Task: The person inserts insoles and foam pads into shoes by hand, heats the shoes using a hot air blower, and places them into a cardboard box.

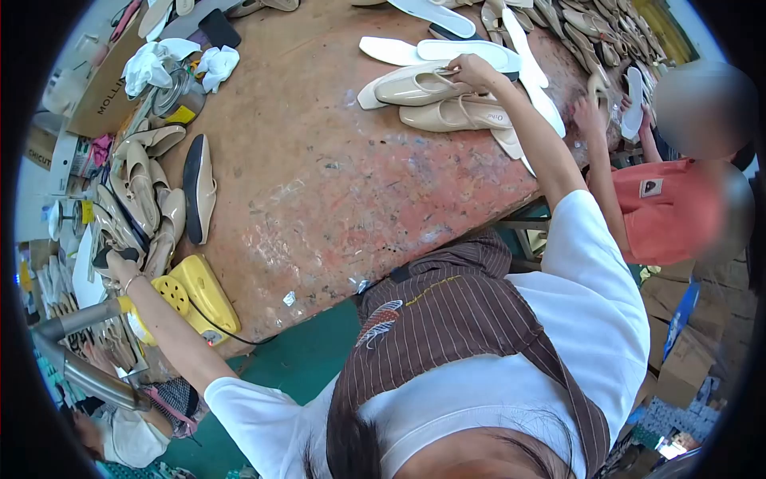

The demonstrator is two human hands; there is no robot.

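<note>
At the far side of the table my right hand (476, 73) is closed on the heel end of a beige patent strap shoe (411, 89). A second beige shoe (455, 114) lies right beside it, its light insole showing. White insoles (471, 54) lie under and behind the pair. My left hand (121, 270) reaches to the left edge, its fingers closed around the dark-edged end of a shoe (104, 257) in a heap of beige shoes (140, 191). The fingertips are partly hidden there. One shoe (199, 189) with a black sole lies on its side near the heap.
A yellow device (203, 295) with a cord stands by my left forearm, near a metal pipe (84, 363). A cardboard box (104, 100) and a tin (179, 100) are at the back left. More shoes (594, 32) are piled back right, near a co-worker in a red shirt (662, 207).
</note>
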